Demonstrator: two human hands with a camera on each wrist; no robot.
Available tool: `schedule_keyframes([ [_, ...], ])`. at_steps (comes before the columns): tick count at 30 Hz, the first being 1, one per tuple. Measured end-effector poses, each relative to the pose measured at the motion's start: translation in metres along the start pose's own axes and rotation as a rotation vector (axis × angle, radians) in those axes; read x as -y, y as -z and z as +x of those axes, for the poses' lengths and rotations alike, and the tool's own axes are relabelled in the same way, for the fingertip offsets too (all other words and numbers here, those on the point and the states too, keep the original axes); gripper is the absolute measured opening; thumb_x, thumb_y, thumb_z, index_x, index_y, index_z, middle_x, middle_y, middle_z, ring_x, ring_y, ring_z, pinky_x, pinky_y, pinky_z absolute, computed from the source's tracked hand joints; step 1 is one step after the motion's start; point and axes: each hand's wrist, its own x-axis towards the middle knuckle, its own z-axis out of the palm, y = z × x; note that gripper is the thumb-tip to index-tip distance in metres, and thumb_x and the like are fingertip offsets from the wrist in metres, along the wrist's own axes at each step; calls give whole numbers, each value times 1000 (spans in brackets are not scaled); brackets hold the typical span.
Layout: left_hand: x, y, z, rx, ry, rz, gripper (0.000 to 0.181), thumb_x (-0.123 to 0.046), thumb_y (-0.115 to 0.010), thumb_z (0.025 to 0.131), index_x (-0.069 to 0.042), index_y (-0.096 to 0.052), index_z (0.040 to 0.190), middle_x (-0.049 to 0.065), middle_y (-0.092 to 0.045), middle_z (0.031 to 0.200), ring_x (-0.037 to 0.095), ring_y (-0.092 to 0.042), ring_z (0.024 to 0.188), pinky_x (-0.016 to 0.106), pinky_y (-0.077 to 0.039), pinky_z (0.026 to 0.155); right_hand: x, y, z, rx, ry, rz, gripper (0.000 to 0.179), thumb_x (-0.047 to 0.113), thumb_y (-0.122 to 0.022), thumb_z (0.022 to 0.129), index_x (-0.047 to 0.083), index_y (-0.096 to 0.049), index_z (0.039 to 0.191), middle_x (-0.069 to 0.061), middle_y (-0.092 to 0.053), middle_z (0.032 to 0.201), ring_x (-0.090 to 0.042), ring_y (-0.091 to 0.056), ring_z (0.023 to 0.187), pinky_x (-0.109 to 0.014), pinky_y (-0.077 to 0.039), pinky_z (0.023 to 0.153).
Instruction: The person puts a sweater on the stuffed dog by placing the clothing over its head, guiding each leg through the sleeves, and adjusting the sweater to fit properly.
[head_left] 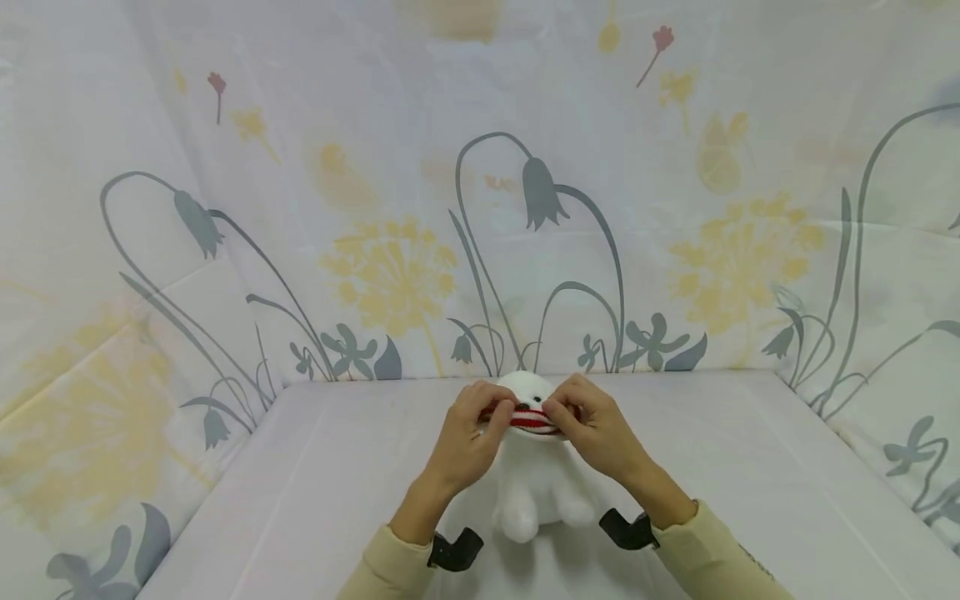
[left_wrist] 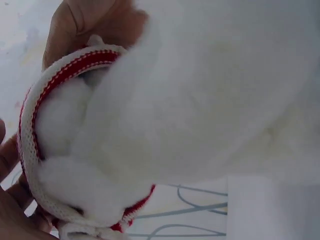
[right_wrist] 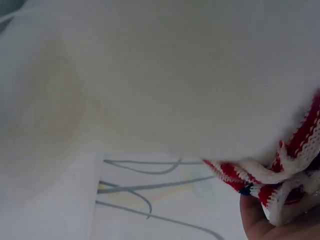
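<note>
A white plush toy [head_left: 528, 479] with small dark eyes sits upright on the table between both hands. A red-and-white striped knitted garment [head_left: 532, 421] stretches across the lower part of its face. On one side my left hand [head_left: 468, 437] pinches the knit's edge between thumb and fingers. My right hand [head_left: 600, 429] pinches the opposite side. The left wrist view shows the knitted band [left_wrist: 56, 75] as a wide loop around the white fur, with fingers at its outer side. In the right wrist view, bunched knit [right_wrist: 287, 175] lies against my fingers, much of the hand being out of frame.
The white-covered table [head_left: 322, 492] extends to both sides of the toy. Behind it rises a flower-printed cloth backdrop [head_left: 420, 167], which also runs along the left and right. Black wrist mounts [head_left: 457, 550] stick out from the forearms near the toy's feet.
</note>
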Motion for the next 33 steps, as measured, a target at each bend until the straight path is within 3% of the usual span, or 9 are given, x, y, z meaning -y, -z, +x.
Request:
schedule_keyframes([
  [3,-3,1,0,-23,128,-78,9,-14,-61,94,-12,-69,90,-2,-63,86,15,-56,80,26,-48,69,14,0,2,30,-72,-6,19,-5,-66,84,9,-60,72,-2,-52,75,-12,-44,63,-24,-40,53],
  [5,-4,3,-1,7,177,-102,5,-13,-66,90,-13,-71,91,-2,-62,85,15,-56,80,26,-51,66,19,0,3,55,-106,-15,20,-4,-68,82,10,-60,70,-2,-53,77,-12,-45,63,-24,-40,53],
  [7,-5,4,-2,61,188,-103,9,-12,-70,86,-13,-72,95,-3,-60,83,15,-55,81,26,-53,66,20,1,3,85,-115,-27,20,-4,-70,80,11,-61,70,-4,-53,78,-14,-46,63,-24,-41,53],
  [12,-5,6,-2,149,129,33,27,-10,-77,75,-14,-70,101,-5,-52,77,12,-46,78,23,-46,69,17,2,2,158,-66,-39,19,-5,-74,74,10,-62,73,-8,-51,82,-24,-49,62,-23,-42,54],
  [16,-5,4,-2,141,89,149,38,-8,-79,69,-15,-68,105,-5,-50,78,11,-41,77,25,-38,66,11,1,0,158,-4,-49,22,-6,-77,72,9,-61,73,-8,-50,82,-24,-49,63,-22,-43,52],
  [20,-6,1,-2,102,77,175,45,-7,-79,67,-11,-65,110,1,-49,87,13,-43,82,24,-43,66,-7,2,-3,132,47,-70,26,-2,-80,72,9,-57,81,-5,-53,83,-21,-52,70,-22,-43,51],
  [22,-5,0,-3,84,72,176,47,-8,-80,67,-10,-63,111,4,-49,91,14,-45,85,24,-46,68,-19,3,-5,126,55,-91,31,2,-81,72,8,-57,91,-3,-54,88,-18,-54,75,-24,-46,56],
  [28,-6,-5,-6,107,13,155,47,-11,-80,71,-11,-61,114,4,-49,95,13,-45,88,20,-47,68,-30,14,-9,202,-27,-170,73,30,-84,73,16,-47,134,-1,-45,126,-10,-52,83,-26,-49,70],
  [33,-8,-9,-7,142,-103,138,47,-13,-79,74,-10,-59,116,2,-49,99,12,-45,90,14,-46,71,-22,21,-9,283,-112,-230,86,51,-80,70,24,-42,142,5,-43,131,-9,-52,90,-25,-49,67],
])
